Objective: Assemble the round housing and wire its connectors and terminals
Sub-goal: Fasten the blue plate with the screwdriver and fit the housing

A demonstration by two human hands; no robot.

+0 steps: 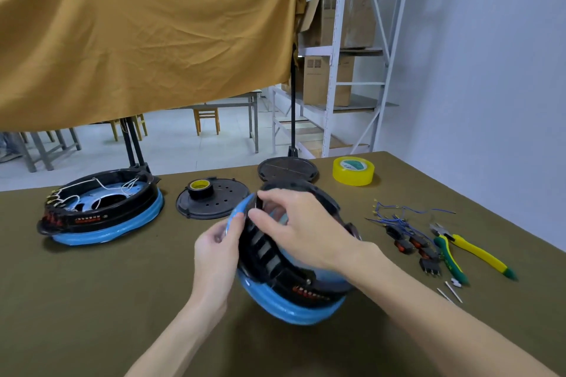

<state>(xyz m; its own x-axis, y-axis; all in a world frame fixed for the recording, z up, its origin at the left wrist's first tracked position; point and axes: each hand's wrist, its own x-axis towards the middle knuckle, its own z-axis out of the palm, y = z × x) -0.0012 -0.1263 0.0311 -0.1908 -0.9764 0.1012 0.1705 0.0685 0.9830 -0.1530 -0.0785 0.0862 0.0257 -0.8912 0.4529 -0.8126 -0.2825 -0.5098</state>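
Round housing tilted on edge between both hands, lower centre of the frame.

The round housing [291, 278] was held tipped up off the worktop [92, 300], its open face turned toward the upper left of the frame. Its blue rim was pinched by the left hand [219, 249] from the left; the black ring was gripped from above by the right hand [301, 231], fingers curled over its top edge. The wired connectors [407, 242] lay well apart at centre right, nearer the right hand, beside the pliers [459, 254]. Shelving [337, 40] and a hung cloth [137, 34] stood behind.

round housing [284, 281] — black with blue rim | tilted on edge | table centre
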